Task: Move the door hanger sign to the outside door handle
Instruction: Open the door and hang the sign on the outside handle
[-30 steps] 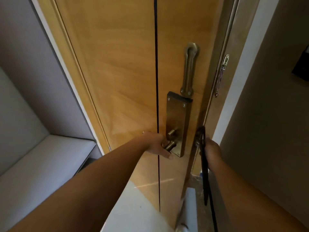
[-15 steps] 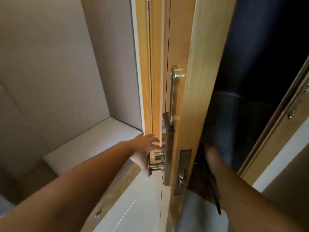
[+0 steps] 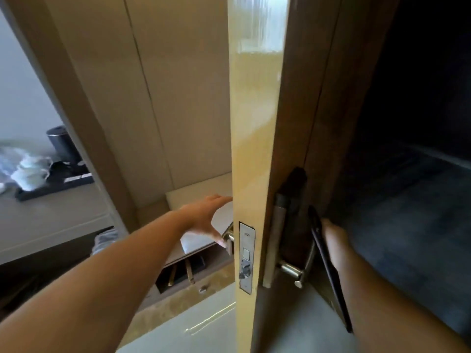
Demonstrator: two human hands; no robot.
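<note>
Nearest, two bare forearms reach forward on either side of the door (image 3: 257, 149), which stands open and is seen edge-on, its lock plate (image 3: 246, 258) facing the camera. The left hand (image 3: 204, 217) is spread open on the inner side, thumb touching the inside handle (image 3: 228, 235) and fingers reaching to the door's edge. On the outer side the right hand (image 3: 331, 240) holds the dark sign (image 3: 328, 271), which hangs thin and edge-on just beside the outside handle (image 3: 295, 271); it looks gripped, though the fingers lie behind the sign and I cannot tell how they close.

The sign is not yet on the handle. The likely trouble is that its opening misses or snags on the lever's end, or that the door swings while only an open palm steadies it, throwing off the aim.

Further off to the left, a desk (image 3: 51, 215) carries a black tray (image 3: 53, 186) of blurred items. The corridor on the right is too dark to read, and the sign's face and hole are not visible.
</note>
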